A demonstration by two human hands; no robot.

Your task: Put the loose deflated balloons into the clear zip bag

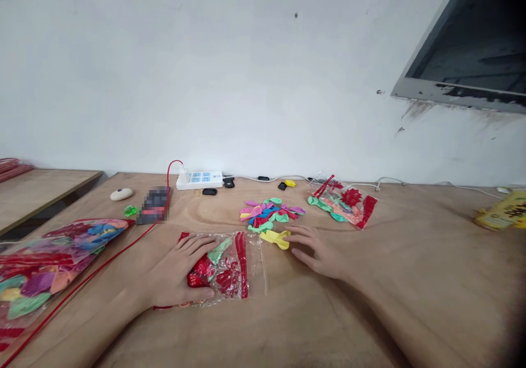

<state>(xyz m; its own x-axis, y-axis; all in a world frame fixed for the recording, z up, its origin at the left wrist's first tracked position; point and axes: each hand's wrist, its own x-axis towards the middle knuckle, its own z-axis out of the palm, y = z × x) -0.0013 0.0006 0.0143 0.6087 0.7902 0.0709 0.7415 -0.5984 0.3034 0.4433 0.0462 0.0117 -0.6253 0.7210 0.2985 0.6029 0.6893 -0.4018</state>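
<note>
My left hand (pixel 176 272) lies over a clear zip bag (pixel 258 264) with red printing, fingers extended across its top and thumb along its lower side. Some green and red balloons show through the plastic; my palm hides the bag's left part. Just right of the bag, my right hand (pixel 318 252) is held low with fingers apart, its fingertips beside a yellow balloon (pixel 274 239). Whether they touch it I cannot tell. Behind that balloon lies a loose pile of deflated balloons (pixel 269 213) in pink, blue, green, red and yellow.
Another printed bag (pixel 349 201) with balloons lies right of the pile, a larger balloon bag (pixel 53 269) at left. A red cable (pixel 102 264) crosses the wooden table from a white power strip (pixel 201 179). A phone (pixel 154 206) and a yellow package (pixel 503 210) lie farther out.
</note>
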